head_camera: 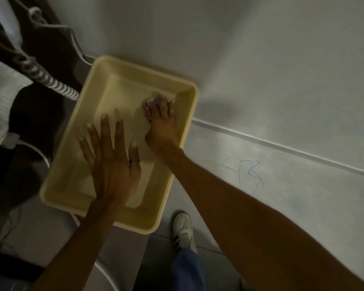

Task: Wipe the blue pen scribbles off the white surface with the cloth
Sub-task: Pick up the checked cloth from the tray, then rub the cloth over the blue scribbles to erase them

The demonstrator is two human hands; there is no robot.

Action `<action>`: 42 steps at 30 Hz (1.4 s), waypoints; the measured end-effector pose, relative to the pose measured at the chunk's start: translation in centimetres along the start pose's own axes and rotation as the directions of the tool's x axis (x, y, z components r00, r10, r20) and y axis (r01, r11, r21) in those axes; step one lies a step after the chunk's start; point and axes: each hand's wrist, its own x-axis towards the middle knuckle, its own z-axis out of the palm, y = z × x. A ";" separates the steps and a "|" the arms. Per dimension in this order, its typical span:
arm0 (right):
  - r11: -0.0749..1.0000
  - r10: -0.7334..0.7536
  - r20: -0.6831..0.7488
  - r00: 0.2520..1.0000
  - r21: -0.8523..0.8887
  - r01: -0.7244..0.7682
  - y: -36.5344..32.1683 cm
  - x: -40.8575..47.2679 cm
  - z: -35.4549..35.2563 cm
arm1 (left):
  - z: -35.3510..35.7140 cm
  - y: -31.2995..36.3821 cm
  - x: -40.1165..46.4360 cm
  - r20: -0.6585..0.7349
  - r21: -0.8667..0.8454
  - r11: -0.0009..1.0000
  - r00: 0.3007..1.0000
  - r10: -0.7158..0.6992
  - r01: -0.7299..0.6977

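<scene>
Thin blue pen scribbles (245,170) mark the white surface (303,196) to the right of a shallow yellow tray (57,185). Inside the tray's far right corner lies a small pinkish cloth (150,106), and my right hand (164,124) rests on top of it with fingers curled over it. My left hand (111,158) is spread flat with fingers apart above the tray's middle, holding nothing; a dark ring sits on its thumb. The tray seems to hold clear liquid, though blur makes that uncertain.
A white wall (261,59) rises behind the surface, with a pale seam (282,143) along their joint. A coiled grey cord (40,74) and cables hang at the left in shadow. Below are a tiled floor, a white shoe (183,229) and a blue trouser leg (187,269).
</scene>
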 end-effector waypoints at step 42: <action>0.888 -0.033 -0.335 0.942 -0.442 -0.126 67.2 -14.3 6.1 | 50.8 17.1 -20.8 0.184 0.037 0.926 0.914 0.362 -0.374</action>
